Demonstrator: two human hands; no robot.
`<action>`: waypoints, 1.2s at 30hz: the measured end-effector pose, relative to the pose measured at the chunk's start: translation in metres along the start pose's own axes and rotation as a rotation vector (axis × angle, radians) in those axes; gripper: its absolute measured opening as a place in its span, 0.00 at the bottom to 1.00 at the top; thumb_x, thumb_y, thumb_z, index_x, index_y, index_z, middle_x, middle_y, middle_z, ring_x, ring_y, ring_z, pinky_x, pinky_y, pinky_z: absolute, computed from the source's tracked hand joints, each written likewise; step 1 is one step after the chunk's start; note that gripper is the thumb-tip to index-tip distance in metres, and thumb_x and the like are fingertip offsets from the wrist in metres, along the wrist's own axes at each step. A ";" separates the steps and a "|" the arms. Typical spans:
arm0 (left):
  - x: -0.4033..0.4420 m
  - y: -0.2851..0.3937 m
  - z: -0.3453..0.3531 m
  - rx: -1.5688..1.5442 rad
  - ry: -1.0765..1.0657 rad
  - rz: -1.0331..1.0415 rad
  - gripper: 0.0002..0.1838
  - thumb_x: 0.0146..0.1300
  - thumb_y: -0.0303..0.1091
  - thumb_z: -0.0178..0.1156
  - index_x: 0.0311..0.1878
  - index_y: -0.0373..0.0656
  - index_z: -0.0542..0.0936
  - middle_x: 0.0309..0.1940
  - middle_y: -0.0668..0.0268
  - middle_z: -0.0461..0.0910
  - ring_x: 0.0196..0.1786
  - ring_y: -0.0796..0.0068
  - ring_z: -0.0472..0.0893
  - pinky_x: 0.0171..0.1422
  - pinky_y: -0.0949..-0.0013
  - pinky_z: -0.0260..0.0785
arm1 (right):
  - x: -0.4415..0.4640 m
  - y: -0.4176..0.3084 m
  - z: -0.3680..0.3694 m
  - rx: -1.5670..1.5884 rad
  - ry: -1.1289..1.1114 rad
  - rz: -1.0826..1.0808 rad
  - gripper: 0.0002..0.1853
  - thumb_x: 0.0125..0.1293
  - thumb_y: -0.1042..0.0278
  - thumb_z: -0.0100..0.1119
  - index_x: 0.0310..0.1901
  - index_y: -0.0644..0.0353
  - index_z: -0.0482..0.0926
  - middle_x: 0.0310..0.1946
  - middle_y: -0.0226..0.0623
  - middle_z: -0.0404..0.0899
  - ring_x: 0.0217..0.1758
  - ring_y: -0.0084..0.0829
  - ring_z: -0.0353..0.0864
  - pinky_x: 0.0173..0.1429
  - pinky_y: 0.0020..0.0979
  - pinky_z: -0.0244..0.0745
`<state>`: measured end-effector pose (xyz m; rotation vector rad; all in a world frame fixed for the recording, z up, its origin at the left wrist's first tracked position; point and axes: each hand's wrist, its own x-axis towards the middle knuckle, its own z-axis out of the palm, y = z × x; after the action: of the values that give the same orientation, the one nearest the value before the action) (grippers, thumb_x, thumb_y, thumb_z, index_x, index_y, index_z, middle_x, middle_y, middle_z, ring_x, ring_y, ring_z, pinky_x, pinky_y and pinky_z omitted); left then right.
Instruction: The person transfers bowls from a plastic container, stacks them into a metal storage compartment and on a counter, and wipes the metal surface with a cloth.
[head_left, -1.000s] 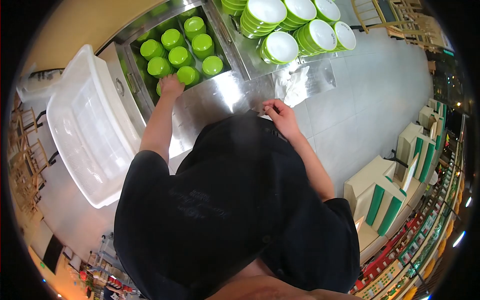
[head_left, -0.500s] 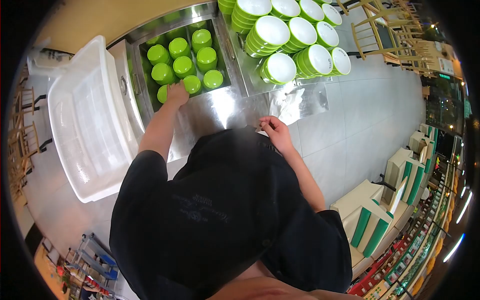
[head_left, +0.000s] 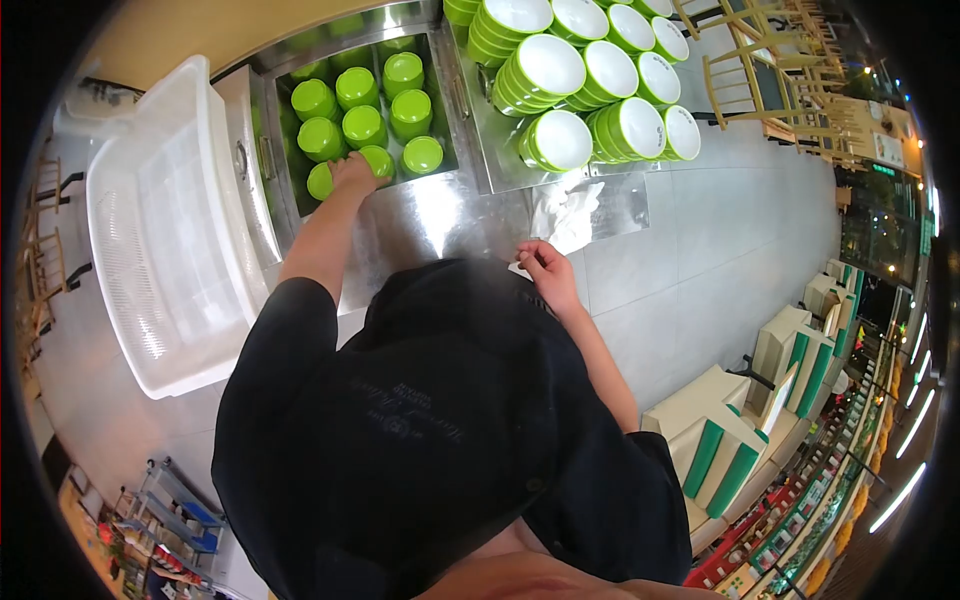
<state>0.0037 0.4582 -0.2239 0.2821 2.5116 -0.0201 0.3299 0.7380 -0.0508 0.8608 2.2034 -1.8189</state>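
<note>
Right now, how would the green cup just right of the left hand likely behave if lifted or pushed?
The green cup would probably stay stiff: its visible round outline looks undented. Its glossy surface could be slippery for the left hand. Pushed sideways, it may tip only a little, with other green cups standing close.

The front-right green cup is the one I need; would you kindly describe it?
Left of the stacked bowls sits a steel well. The green cup stands rightmost in the well's nearest row, the only one there away from the left hand.
</note>
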 end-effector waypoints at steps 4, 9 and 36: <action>-0.003 0.020 -0.011 0.077 -0.015 -0.097 0.58 0.53 0.67 0.76 0.73 0.31 0.65 0.71 0.50 0.75 0.75 0.49 0.72 0.86 0.45 0.50 | -0.005 -0.010 0.002 0.034 0.006 0.034 0.11 0.76 0.69 0.62 0.54 0.64 0.85 0.38 0.29 0.86 0.41 0.19 0.82 0.47 0.25 0.77; 0.025 0.009 0.020 0.100 0.033 -0.064 0.55 0.53 0.59 0.78 0.74 0.32 0.64 0.70 0.50 0.76 0.74 0.52 0.72 0.84 0.45 0.53 | -0.007 -0.007 0.003 0.024 0.015 0.065 0.11 0.78 0.69 0.61 0.55 0.65 0.84 0.40 0.30 0.86 0.42 0.20 0.83 0.49 0.26 0.78; 0.005 0.000 0.000 -0.064 0.149 -0.006 0.48 0.54 0.60 0.77 0.69 0.36 0.72 0.65 0.49 0.79 0.70 0.51 0.76 0.82 0.44 0.56 | 0.022 -0.028 -0.014 -0.318 0.091 -0.243 0.11 0.74 0.68 0.65 0.54 0.62 0.84 0.37 0.29 0.85 0.39 0.20 0.83 0.46 0.26 0.78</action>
<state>-0.0008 0.4592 -0.2267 0.2585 2.6550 0.0811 0.3005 0.7553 -0.0338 0.6461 2.6584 -1.4775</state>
